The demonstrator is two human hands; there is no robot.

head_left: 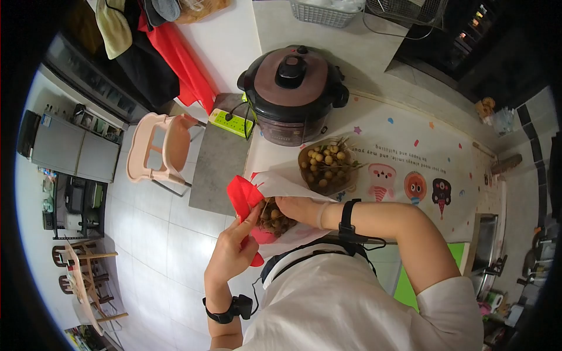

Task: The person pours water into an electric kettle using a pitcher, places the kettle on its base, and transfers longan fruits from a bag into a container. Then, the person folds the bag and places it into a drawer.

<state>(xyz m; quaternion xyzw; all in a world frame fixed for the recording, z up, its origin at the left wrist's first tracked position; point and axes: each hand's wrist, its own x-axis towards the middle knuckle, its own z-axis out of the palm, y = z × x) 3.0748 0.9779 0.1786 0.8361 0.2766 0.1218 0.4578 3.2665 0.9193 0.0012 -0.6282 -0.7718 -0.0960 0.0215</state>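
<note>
My left hand (237, 245) pinches the red edge of a red and white bag (243, 196) at the counter's near edge. Round brown fruits on stems (273, 219) lie inside the bag's mouth. From the right, my right hand (295, 209) reaches into the bag beside these fruits; its fingertips are hidden, so a grip cannot be made out. Just beyond it on the counter, a brown bowl (305, 175) holds more round yellowish-brown fruits (326, 161) with some stems.
A large brown and black electric cooker (291, 96) stands behind the bowl. Left of it lies a green power strip (231, 124) with a black plug. A patterned mat (374, 152) covers the counter. A pink high chair (175, 140) stands at the left.
</note>
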